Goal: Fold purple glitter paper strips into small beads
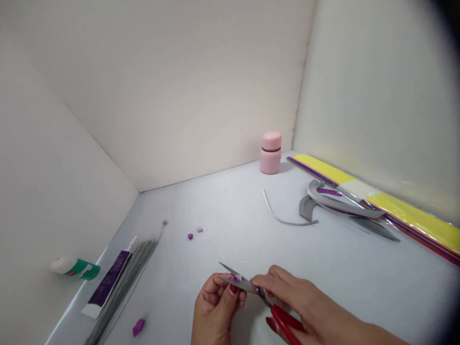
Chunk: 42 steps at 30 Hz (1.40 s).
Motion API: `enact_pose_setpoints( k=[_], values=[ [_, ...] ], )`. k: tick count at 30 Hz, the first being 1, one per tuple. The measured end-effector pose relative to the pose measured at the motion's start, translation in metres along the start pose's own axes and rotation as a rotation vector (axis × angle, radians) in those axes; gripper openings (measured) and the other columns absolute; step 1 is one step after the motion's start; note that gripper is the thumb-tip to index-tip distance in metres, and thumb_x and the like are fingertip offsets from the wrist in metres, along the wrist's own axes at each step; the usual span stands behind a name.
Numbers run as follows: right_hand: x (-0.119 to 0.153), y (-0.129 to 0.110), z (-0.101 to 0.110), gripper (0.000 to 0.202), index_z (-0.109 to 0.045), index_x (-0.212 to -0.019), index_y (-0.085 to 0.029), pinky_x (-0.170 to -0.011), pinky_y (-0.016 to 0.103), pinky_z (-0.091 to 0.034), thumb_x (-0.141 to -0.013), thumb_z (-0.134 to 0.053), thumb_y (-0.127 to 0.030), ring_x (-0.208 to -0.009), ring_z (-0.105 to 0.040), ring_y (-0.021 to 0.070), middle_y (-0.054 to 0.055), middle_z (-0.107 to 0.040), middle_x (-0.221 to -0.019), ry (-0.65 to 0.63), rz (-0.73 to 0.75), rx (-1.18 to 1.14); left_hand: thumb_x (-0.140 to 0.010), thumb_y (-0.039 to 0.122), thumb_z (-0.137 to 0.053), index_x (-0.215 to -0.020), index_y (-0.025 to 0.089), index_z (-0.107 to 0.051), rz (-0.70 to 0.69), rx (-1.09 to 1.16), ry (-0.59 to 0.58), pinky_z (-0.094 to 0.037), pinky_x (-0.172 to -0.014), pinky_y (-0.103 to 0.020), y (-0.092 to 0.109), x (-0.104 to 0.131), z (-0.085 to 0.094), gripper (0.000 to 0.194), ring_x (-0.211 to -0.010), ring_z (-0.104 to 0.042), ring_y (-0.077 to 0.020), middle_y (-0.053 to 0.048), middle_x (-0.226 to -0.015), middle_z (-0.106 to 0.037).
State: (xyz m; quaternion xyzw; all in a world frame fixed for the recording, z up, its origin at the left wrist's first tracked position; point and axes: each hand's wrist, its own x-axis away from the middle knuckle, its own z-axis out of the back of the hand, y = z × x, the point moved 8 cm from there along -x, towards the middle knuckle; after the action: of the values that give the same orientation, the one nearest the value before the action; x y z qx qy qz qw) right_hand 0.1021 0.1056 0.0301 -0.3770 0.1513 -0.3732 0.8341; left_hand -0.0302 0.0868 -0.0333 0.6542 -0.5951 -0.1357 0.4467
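My right hand is closed on red-handled scissors, near the bottom centre. The blades are parted and point left, on either side of a small purple piece. My left hand pinches that purple piece between thumb and fingertips. Part of the piece is hidden by the blades and fingers. Behind my hands, a small purple bit and a small silver bit lie on the table. A larger purple piece lies to the left of my left hand.
At left are a bundle of grey wires, a purple-and-white tube and a green-and-white bottle. A pink jar stands at the back. Grey strips and yellow-topped sheets lie at right.
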Motion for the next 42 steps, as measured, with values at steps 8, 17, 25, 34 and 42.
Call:
enact_pose_setpoints(
  k=[8, 17, 25, 34, 42],
  values=[
    [0.001, 0.004, -0.002, 0.036, -0.058, -0.105, -0.026, -0.065, 0.026, -0.048, -0.072, -0.051, -0.012, -0.072, -0.061, 0.0196, 0.005, -0.062, -0.085, -0.020, 0.002, 0.002, -0.044, 0.021, -0.086, -0.054, 0.013, -0.067, -0.001, 0.008, -0.004, -0.044, -0.044, -0.011, -0.002, 0.000, 0.000, 0.023, -0.041, -0.057, -0.0049, 0.002, -0.045, -0.064],
    [0.002, 0.009, -0.008, 0.033, -0.056, -0.109, -0.024, -0.071, 0.023, -0.046, -0.078, -0.049, -0.015, -0.077, -0.059, 0.0167, 0.005, -0.060, -0.089, -0.045, 0.006, -0.040, -0.043, 0.020, -0.086, -0.053, 0.013, -0.065, 0.022, 0.017, 0.020, -0.045, -0.044, -0.012, -0.005, 0.000, 0.004, 0.024, -0.039, -0.057, -0.0055, 0.002, -0.043, -0.064],
    [0.000, 0.013, -0.007, 0.037, -0.054, -0.113, -0.025, -0.068, 0.021, -0.045, -0.079, -0.049, -0.012, -0.075, -0.059, 0.0154, 0.004, -0.060, -0.087, -0.004, 0.055, -0.021, -0.041, 0.022, -0.087, -0.055, 0.013, -0.066, 0.026, -0.031, 0.062, -0.047, -0.044, -0.011, -0.003, 0.000, 0.003, 0.027, -0.040, -0.059, -0.0054, 0.000, -0.047, -0.067],
    [0.008, 0.107, 0.061, 0.038, -0.051, -0.118, -0.020, -0.062, 0.031, -0.045, -0.081, -0.045, -0.016, -0.073, -0.061, 0.0234, 0.010, -0.059, -0.089, 0.181, -0.274, 0.588, -0.038, 0.025, -0.087, -0.058, 0.014, -0.068, 0.050, -0.056, 0.076, -0.048, -0.043, -0.013, -0.003, 0.006, 0.001, 0.030, -0.040, -0.059, -0.0061, 0.000, -0.048, -0.068],
    [0.003, 0.029, 0.039, 0.018, -0.063, -0.085, -0.019, -0.065, 0.025, -0.042, -0.085, -0.046, -0.024, -0.072, -0.057, 0.0167, 0.005, -0.063, -0.081, 0.146, -0.088, 0.098, -0.045, 0.031, -0.085, -0.064, 0.013, -0.072, -0.038, -0.191, -0.029, -0.047, -0.047, -0.013, 0.001, 0.012, -0.006, 0.029, -0.043, -0.058, -0.0056, 0.000, -0.050, -0.067]
  ],
)
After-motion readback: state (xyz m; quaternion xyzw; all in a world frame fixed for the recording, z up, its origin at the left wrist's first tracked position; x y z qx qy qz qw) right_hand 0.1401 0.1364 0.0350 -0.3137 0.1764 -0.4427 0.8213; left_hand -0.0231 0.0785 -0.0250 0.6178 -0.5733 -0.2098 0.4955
